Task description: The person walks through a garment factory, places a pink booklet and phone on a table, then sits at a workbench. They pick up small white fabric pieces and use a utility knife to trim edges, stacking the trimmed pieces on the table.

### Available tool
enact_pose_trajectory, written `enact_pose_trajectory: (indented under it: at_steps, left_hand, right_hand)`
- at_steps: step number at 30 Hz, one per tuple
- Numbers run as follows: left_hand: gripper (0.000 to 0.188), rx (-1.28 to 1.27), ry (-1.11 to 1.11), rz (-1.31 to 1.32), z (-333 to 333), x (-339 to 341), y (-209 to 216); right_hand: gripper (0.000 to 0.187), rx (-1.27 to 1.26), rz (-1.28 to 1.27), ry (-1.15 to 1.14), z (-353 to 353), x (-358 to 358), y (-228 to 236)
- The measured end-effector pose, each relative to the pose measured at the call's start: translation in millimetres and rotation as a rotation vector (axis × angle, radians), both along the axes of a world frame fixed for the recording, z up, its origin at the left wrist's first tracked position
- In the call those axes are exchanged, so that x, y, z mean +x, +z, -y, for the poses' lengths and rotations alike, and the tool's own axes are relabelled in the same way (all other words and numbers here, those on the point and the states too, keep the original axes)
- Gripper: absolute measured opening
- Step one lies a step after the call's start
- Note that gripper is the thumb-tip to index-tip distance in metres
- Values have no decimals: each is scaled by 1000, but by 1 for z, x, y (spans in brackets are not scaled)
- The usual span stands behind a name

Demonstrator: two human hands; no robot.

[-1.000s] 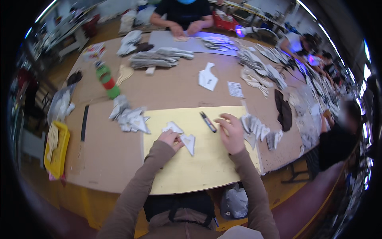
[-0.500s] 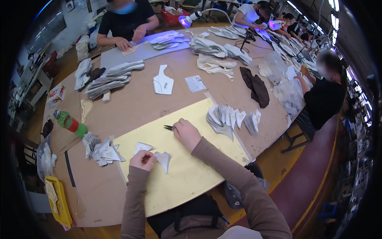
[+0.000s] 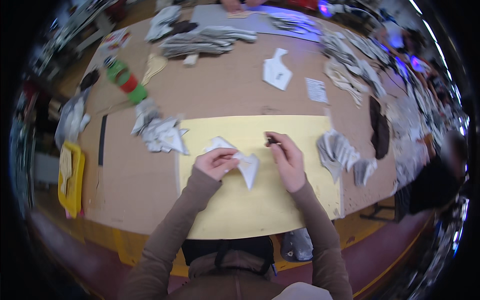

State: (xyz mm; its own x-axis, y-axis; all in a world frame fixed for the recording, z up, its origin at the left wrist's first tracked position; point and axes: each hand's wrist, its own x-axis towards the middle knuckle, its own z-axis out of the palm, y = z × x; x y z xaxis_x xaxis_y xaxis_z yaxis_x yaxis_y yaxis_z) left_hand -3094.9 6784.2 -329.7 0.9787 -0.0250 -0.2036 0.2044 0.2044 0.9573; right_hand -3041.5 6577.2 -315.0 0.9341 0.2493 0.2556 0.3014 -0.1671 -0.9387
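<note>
My left hand pinches a small white cut piece by its upper left edge, above a yellow sheet. Just behind those fingers lies another white piece. To the right, my right hand is closed around small thread snips; only a dark blurred bit of them shows at the fingertips. A fanned row of white-grey pieces stands at the sheet's right side. Left of the sheet is a loose pile of similar pieces.
A green bottle and a yellow tray are on the left. Farther back lie a grey stack, a white template and a paper label. Dark brown fabric rests at right, near a seated person.
The view has turned, shifting the table in the picture. My right hand has come back closer to my left, with the snips' tips less visible. My left hand still holds the white piece.
</note>
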Motion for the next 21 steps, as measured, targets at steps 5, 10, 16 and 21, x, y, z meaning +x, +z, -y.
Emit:
enact_pose_trajectory:
  at_steps: [5,10,16,21]
  left_hand:
    - [24,-11,20,-124,3,0,8]
    - [21,-126,26,-171,3,3,5]
    - [18,-312,22,-290,4,1,-6]
    - [16,-399,-17,-306,2,-1,-9]
  right_hand:
    - [35,-198,135,76,-10,-20,22]
    - [39,-243,220,152,-25,-29,19]
    - [38,-379,256,127,-24,-26,12]
    - [37,-391,281,128,-23,-26,12]
